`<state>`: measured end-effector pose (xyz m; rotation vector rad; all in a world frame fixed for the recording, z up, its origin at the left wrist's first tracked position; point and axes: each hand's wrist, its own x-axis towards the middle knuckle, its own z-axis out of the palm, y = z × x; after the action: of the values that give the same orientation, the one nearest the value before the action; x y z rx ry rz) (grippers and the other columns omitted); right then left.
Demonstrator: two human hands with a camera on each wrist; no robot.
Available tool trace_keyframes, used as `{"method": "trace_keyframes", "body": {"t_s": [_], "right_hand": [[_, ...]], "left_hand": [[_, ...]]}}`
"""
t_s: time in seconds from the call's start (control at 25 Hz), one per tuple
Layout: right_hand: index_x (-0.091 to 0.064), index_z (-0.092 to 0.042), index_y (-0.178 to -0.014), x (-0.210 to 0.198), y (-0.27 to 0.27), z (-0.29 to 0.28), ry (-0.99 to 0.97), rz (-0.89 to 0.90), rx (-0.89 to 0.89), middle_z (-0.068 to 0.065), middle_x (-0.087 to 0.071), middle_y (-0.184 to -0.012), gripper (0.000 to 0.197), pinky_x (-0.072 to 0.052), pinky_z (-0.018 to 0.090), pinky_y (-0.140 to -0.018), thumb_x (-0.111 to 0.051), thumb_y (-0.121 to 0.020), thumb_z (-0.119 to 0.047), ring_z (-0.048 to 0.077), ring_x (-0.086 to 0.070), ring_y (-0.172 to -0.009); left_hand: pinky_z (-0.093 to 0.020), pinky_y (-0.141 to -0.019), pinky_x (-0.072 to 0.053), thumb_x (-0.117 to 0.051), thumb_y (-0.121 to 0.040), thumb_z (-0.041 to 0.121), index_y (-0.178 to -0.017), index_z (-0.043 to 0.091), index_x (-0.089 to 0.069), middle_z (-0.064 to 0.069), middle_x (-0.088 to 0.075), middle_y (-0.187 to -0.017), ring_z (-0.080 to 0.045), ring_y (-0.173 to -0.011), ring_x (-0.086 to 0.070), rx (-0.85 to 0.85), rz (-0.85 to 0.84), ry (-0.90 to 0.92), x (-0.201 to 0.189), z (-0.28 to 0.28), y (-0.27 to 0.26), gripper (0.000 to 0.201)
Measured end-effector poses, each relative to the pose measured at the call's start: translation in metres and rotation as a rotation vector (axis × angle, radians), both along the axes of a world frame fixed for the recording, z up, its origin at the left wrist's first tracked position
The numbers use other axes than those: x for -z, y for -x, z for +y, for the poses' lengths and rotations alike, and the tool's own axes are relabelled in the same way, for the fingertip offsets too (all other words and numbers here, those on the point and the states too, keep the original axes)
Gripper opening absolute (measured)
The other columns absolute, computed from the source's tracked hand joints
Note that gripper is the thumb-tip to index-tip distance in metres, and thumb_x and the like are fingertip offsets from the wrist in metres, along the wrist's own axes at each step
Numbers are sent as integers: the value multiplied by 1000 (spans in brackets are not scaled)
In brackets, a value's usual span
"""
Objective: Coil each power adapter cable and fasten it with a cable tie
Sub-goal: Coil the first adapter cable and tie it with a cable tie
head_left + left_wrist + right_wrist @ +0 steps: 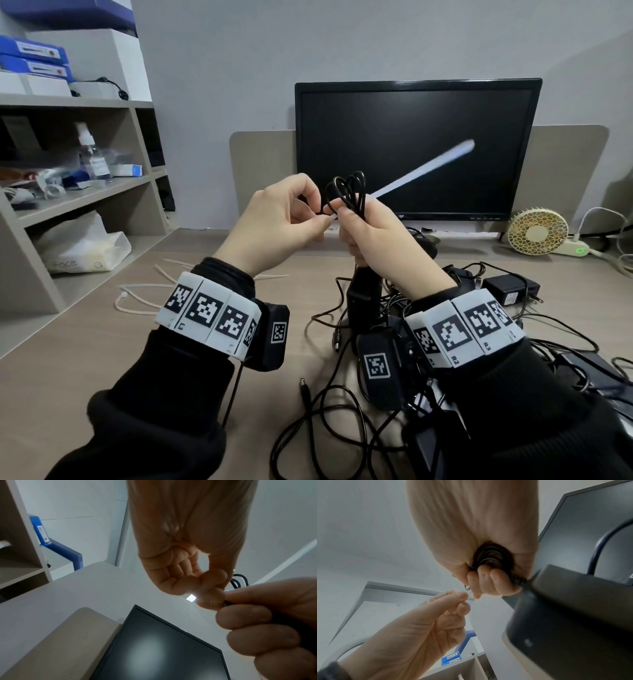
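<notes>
My right hand (352, 222) grips a coiled black cable (346, 190) upright above the desk, loops sticking out over the thumb. Its black adapter block (364, 301) hangs below the fist. A white cable tie (428, 168) juts up and right from the coil, blurred against the monitor. My left hand (320, 214) pinches the tie's near end beside the coil. In the right wrist view the coil (491, 558) sits inside the curled fingers (498, 582), the adapter (573, 615) is close by, and the left fingertips (462, 599) pinch the thin tie (470, 592). The left wrist view shows the pinch (214, 588) and the loops (240, 580).
A tangle of black adapters and cables (496, 308) covers the desk's right side. Loose white cable ties (137, 301) lie at left. A monitor (418, 147) stands behind, a small fan (537, 231) to its right, and shelves (85, 154) with a tissue pack (82, 246) at left.
</notes>
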<state>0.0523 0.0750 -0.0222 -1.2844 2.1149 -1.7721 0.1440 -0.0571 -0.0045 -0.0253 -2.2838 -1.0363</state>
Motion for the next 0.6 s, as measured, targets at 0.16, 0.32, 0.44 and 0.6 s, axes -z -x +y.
{"method": "trace_keyframes", "body": {"t_s": [0.16, 0.32, 0.44, 0.6], "right_hand": [[-54, -30, -87, -1, 3, 5, 74, -10, 85, -20, -45, -47, 19, -30, 21, -54, -42, -101, -25, -2, -41, -46], [-52, -27, -90, 0, -1, 8, -113, 174, 153, -11, -49, -66, 15, -33, 22, -55, -42, -100, -23, 5, -43, -55], [-43, -30, -81, 0, -7, 6, -296, 265, 185, -9, -49, -68, 21, -33, 20, -51, -41, -101, -26, 5, -44, -57], [-44, -22, -81, -3, -13, 4, -443, 322, 203, -7, -47, -71, 20, -33, 22, -53, -36, -101, -22, 9, -44, -62]], "left_hand": [[-40, -67, -50, -62, -88, 17, -97, 27, -59, -5, -65, -61, -32, -64, -57, 34, -5, 143, -4, 9, -5, 14], [-29, -60, -44, -58, -92, 18, -118, 32, -53, -9, -59, -58, -24, -58, -52, 41, -4, 165, -7, 15, -7, 30], [-28, -59, -47, -60, -90, 15, -124, 30, -44, -8, -62, -57, -17, -53, -56, 33, 10, 186, -8, 18, -9, 40], [-9, -57, -38, -59, -92, 12, -137, 33, -46, -2, -63, -58, -5, -50, -52, 75, -30, 245, -7, 19, -8, 51]]}}
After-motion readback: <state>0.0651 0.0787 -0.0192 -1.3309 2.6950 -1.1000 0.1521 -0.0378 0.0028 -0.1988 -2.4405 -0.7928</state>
